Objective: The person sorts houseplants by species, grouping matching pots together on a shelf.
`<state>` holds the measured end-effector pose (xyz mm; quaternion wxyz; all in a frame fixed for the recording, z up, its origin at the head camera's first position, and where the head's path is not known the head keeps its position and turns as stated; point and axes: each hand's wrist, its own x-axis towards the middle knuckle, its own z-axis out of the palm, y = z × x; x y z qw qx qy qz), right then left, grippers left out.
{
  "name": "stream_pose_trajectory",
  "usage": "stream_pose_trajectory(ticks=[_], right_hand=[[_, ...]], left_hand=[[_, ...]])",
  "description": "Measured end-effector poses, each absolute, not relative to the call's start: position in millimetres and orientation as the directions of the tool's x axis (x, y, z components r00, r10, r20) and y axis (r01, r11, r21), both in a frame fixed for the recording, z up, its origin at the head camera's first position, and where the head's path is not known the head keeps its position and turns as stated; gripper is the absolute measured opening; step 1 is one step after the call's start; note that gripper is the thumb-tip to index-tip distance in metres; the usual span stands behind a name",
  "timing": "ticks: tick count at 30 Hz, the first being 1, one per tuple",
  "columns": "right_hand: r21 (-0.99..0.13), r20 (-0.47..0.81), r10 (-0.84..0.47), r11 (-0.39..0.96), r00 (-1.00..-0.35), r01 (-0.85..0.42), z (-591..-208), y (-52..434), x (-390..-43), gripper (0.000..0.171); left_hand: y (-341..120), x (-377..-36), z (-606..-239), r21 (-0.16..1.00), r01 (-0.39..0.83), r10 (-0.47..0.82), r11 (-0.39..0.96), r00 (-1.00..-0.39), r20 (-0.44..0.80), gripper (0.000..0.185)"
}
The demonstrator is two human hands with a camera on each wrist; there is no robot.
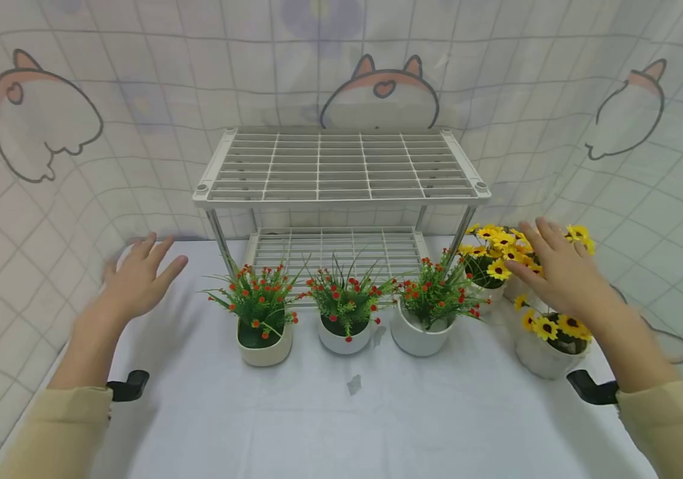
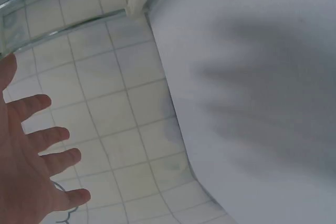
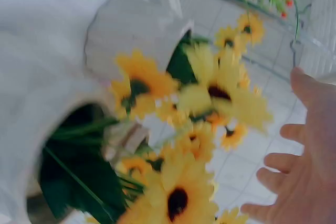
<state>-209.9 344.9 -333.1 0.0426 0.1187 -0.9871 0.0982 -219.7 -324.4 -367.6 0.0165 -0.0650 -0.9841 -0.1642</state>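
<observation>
My left hand (image 1: 137, 279) is raised over the left side of the table, fingers spread, holding nothing. My right hand (image 1: 571, 276) hovers with straight fingers above the potted yellow flowers (image 1: 499, 253) on the right, and it too holds nothing. A nearer pot of yellow flowers (image 1: 550, 352) stands below the right wrist; the right wrist view shows its blooms (image 3: 177, 203) close up, beside the hand (image 3: 310, 156). Three pots of small red flowers stand in a row: left pot (image 1: 265, 349), middle pot (image 1: 344, 340) and right pot (image 1: 420, 336).
A white two-tier wire rack (image 1: 341, 196) stands behind the red-flower pots, its lower shelf (image 1: 341, 243) partly hidden by them. Patterned cloth walls (image 1: 167, 86) enclose the back and sides. A white cloth (image 1: 341, 426) covers the table. Each wrist carries a black camera mount (image 1: 128, 387).
</observation>
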Motion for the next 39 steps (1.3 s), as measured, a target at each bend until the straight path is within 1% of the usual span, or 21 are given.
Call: stream_pose_trajectory(ticks=[4, 6, 10, 13, 15, 17, 22, 25, 27, 29, 31, 33, 34, 36, 37, 39], right_hand=[[-0.185, 0.266, -0.268, 0.928, -0.926, -0.322, -340.0, 333.8, -199.0, 0.070], [-0.169, 0.371, -0.295, 0.911, -0.881, -0.376, -345.7, 330.2, -193.7, 0.060], [-0.143, 0.558, -0.337, 0.861, -0.758, -0.488, -356.5, 323.8, -184.7, 0.042], [-0.131, 0.636, -0.351, 0.829, -0.688, -0.544, -363.7, 318.2, -178.1, 0.035], [-0.134, 0.663, -0.343, 0.820, -0.665, -0.556, -368.6, 313.1, -172.3, 0.034], [-0.150, 0.675, -0.331, 0.814, -0.660, -0.561, -374.1, 307.8, -166.3, 0.034], [-0.232, 0.690, -0.296, 0.775, -0.661, -0.588, -387.4, 296.2, -154.2, 0.033], [-0.297, 0.712, -0.245, 0.744, -0.658, -0.599, -393.4, 291.5, -150.0, 0.034], [-0.371, 0.712, -0.188, 0.717, -0.676, -0.590, -397.0, 288.7, -146.4, 0.035], [-0.465, 0.691, -0.110, 0.689, -0.714, -0.556, -400.5, 286.1, -141.4, 0.033], [-0.590, 0.633, -0.011, 0.640, -0.774, -0.492, -403.1, 284.0, -134.8, 0.029], [-0.710, 0.549, 0.087, 0.573, -0.831, -0.409, -406.3, 283.4, -128.4, 0.023], [-0.778, 0.494, 0.143, 0.512, -0.857, -0.363, -408.0, 283.0, -125.7, 0.021], [-0.905, 0.353, 0.231, 0.331, -0.907, -0.268, -411.9, 282.7, -121.7, 0.022], [-0.946, 0.284, 0.260, 0.234, -0.923, -0.225, -414.3, 282.4, -120.3, 0.022], [-0.989, 0.151, 0.286, 0.045, -0.946, -0.144, -419.1, 281.2, -117.6, 0.021]], left_hand=[[-312.6, -216.8, -367.2, 0.394, 0.176, 0.126, 0.902, -0.981, 0.148, 0.072], [-306.2, -214.5, -364.3, 0.440, 0.209, 0.133, 0.873, -0.971, 0.197, 0.069], [-294.4, -210.9, -355.2, 0.532, 0.272, 0.129, 0.802, -0.949, 0.289, 0.062], [-285.5, -209.6, -348.4, 0.597, 0.314, 0.112, 0.738, -0.930, 0.351, 0.057], [-280.0, -209.6, -344.2, 0.636, 0.337, 0.092, 0.694, -0.918, 0.386, 0.053], [-274.9, -210.5, -340.0, 0.671, 0.343, 0.063, 0.657, -0.912, 0.405, 0.050], [-264.4, -214.7, -330.4, 0.777, 0.341, -0.005, 0.528, -0.914, 0.405, 0.046], [-259.3, -217.4, -324.8, 0.830, 0.360, -0.024, 0.426, -0.913, 0.408, 0.044], [-256.4, -218.9, -321.3, 0.852, 0.381, -0.026, 0.360, -0.908, 0.417, 0.043], [-253.1, -220.1, -317.7, 0.880, 0.397, -0.032, 0.261, -0.908, 0.419, 0.041], [-249.3, -221.4, -314.6, 0.900, 0.402, -0.036, 0.167, -0.910, 0.413, 0.039], [-245.3, -222.4, -312.1, 0.915, 0.394, -0.045, 0.084, -0.916, 0.398, 0.037], [-243.4, -223.0, -311.3, 0.920, 0.387, -0.051, 0.059, -0.920, 0.389, 0.036], [-240.5, -224.2, -310.0, 0.928, 0.367, -0.063, 0.059, -0.927, 0.371, 0.036], [-239.4, -224.8, -309.5, 0.932, 0.356, -0.070, 0.066, -0.930, 0.360, 0.037], [-238.1, -226.1, -308.8, 0.940, 0.331, -0.078, 0.080, -0.939, 0.336, 0.040]])
